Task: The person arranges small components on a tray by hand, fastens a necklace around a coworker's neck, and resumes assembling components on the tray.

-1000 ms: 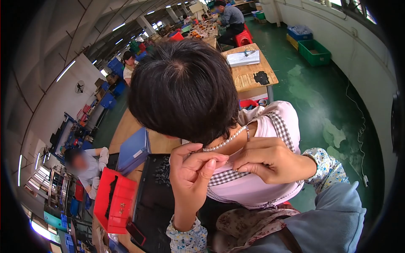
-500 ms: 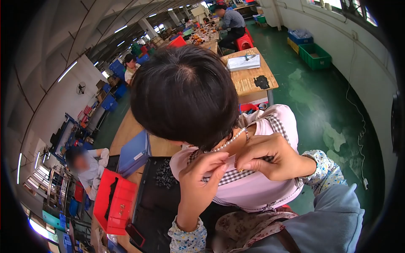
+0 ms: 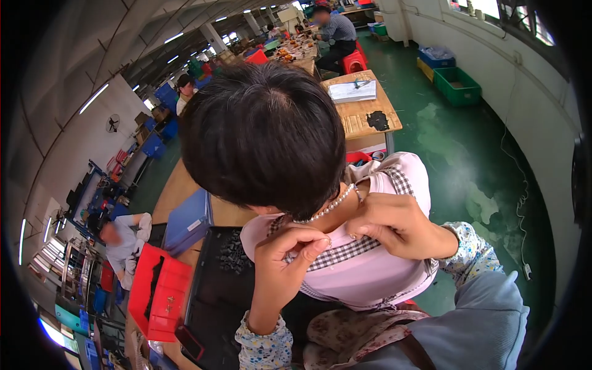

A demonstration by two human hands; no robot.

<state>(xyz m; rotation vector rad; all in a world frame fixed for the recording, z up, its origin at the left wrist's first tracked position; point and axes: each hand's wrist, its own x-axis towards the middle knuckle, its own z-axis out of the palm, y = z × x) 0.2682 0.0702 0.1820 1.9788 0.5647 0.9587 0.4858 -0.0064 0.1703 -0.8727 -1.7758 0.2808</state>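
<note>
The left hand and right hand are pinching fingertips together near a white round-beaded necklace. Anything held is looking unclear.

Item 1: small pale piece, one; glinting faintly, mostly hidden; is sitting at the pinched thumb and fingertips of the left hand; form and material too small to tell.

Item 2: small gold-toned piece, one; is showing as a bright speck beneath the bent fingers of the right hand, at the thumb side; remainder being covered by the hand.

Placement: both are being held up off any surface, near each other at similar height; any link between them is too fine to make out.
</note>
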